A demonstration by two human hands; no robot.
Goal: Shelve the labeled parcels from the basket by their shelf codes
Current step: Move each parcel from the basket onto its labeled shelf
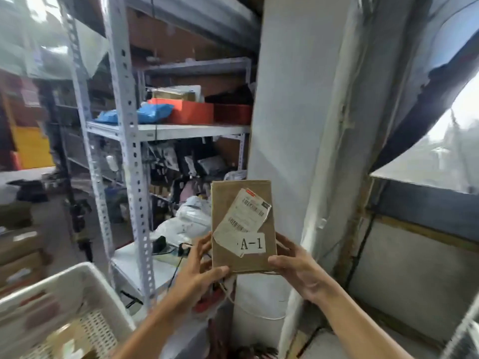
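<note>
Starting at the lower left, the white basket (85, 288) sits close by the person, and blurred shapes inside it look like more parcels waiting, though I cannot count them. Behind it rises the grey metal shelving (129, 141), its levels already crowded with a blue bag (153, 112), an orange box (193, 112) and dark packets lower down; no shelf code is readable on the frame from here. Further right, the left hand (199, 273) and right hand (298, 270) hold one brown parcel (242, 229) upright between them, each grip closed on a lower corner, thumbs on the front. Its white sticker (251, 244) reads A-1. By my judgement the code is being read, so this parcel is unshelved and most work remains.
</note>
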